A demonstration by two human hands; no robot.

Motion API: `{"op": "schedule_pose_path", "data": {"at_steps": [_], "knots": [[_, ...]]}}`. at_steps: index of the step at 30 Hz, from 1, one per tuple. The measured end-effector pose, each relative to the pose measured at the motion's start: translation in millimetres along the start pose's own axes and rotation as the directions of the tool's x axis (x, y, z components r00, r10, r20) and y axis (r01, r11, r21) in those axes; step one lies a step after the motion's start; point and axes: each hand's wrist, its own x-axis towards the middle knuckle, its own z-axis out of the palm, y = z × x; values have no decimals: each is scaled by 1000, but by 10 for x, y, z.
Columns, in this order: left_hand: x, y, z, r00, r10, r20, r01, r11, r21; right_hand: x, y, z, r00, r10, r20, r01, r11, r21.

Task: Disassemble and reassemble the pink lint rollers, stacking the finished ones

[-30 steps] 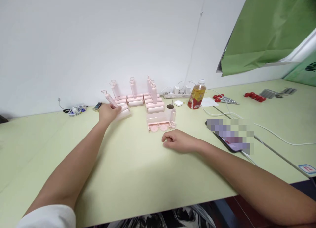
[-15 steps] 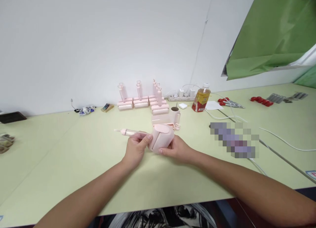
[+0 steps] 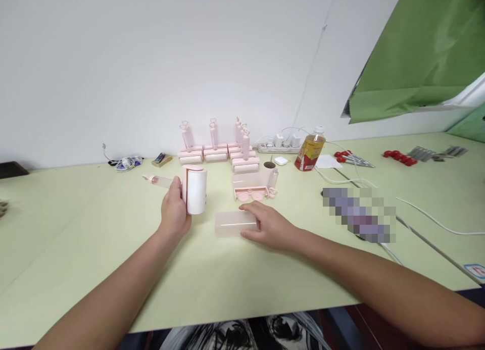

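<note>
My left hand (image 3: 174, 208) is closed around a pink lint roller (image 3: 196, 191), held up over the table. Its white paper roll faces right and its clear handle sticks out to the left. Lower and to the right, my right hand (image 3: 275, 226) grips one end of a translucent pinkish cover (image 3: 232, 223), which lies on or just above the table. Beyond it are the parts of another roller: a pink frame (image 3: 239, 195), a paper roll with a brown core (image 3: 269, 165) and a clear handle (image 3: 273, 178).
Several pink lint rollers (image 3: 245, 164) stand in rows near the wall. To their right are a power strip (image 3: 278, 149), a drink bottle (image 3: 310, 150) and a white cable (image 3: 341, 181). Red-handled tools (image 3: 358, 161) lie farther right. A coiled cable (image 3: 128, 163) rests at back left.
The cover has come apart from the roller and is now in my right hand. My left hand has moved left with the roller, which is turned so its white paper shows.
</note>
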Motion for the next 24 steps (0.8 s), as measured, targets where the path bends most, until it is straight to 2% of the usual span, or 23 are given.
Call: {"op": "schedule_pose_path", "data": {"at_steps": [4,7,9,12,14,17,19,20,21,22,23,24], "knots": [[52,101,-12,997,68,-23,-69,997,-20,258,-233,180,991,-105,79,120,969,-218],[98,130,-45,993,114,-35,-115,993,-13,684,-405,236,973,-201,114,231,864,-448],[125,120,-64,990,136,-27,-136,991,-13,1014,-457,236,973,-197,118,229,824,-518],[156,70,-79,986,167,-13,-167,986,-19,1415,-432,204,987,-105,125,155,840,-519],[172,33,-85,985,172,-18,-172,985,-16,1549,-386,174,990,-89,107,131,857,-499],[175,0,-88,987,162,9,-162,987,0,1527,-355,136,997,-69,27,73,876,-477],[143,-15,-74,987,146,63,-146,989,6,1393,-388,130,994,-69,-86,39,950,-309],[108,-26,-58,987,132,92,-132,991,0,1302,-418,135,986,-55,-158,39,994,-99],[59,-42,-36,986,113,125,-112,994,-10,1200,-453,145,979,-21,-202,59,981,184],[-5,-64,-9,983,92,160,-90,996,-19,1090,-489,157,981,33,-190,57,891,451],[-82,-92,21,977,68,202,-66,998,-19,977,-521,168,985,92,-148,26,763,646],[-169,-124,50,967,45,252,-45,999,-5,863,-545,175,986,126,-109,0,655,756]]}}
